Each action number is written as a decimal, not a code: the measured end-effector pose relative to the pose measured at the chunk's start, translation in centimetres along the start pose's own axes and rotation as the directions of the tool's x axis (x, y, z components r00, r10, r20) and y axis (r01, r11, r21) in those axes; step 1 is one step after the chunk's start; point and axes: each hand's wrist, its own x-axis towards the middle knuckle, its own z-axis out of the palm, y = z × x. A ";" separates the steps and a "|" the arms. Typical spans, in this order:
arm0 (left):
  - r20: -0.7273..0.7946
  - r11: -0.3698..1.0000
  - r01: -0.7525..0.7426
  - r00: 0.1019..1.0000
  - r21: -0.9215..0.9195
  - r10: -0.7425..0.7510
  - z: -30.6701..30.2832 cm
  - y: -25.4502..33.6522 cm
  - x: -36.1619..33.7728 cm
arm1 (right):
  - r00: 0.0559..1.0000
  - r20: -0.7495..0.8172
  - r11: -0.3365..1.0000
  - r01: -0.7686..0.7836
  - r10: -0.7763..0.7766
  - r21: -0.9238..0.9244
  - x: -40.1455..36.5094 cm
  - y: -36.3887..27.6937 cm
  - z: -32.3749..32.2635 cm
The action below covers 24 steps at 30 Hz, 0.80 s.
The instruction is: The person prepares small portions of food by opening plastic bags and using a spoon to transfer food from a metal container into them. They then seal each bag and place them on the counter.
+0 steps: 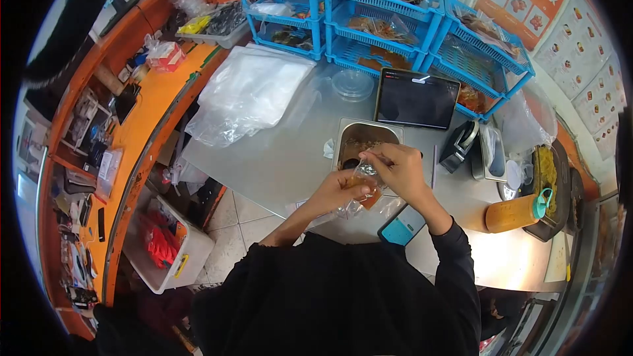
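Note:
Both hands are close together in front of a steel container (370,133) that has brown contents. My left hand (339,192) has its fingers closed on the lower part of a small clear plastic bag (364,181). Something orange-brown shows at the bag's lower side. My right hand (401,170) pinches the top of the same bag, just above the left fingers. A phone (402,225) with a light blue screen lies below the right wrist. More clear plastic lies under the hands.
A tablet (417,99) stands behind the steel container. Blue stacked racks (379,23) line the back. Clear plastic sheets (254,89) lie at the left. An orange bottle (511,213), a black device (459,146) and a tray of yellow food (546,181) are at the right.

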 end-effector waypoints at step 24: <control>-0.302 0.809 -0.466 0.762 0.358 0.572 -2.4 2.3 -1.2 | 0.938 0.308 0.695 -0.330 0.161 0.639 -1.8 -0.2 -0.9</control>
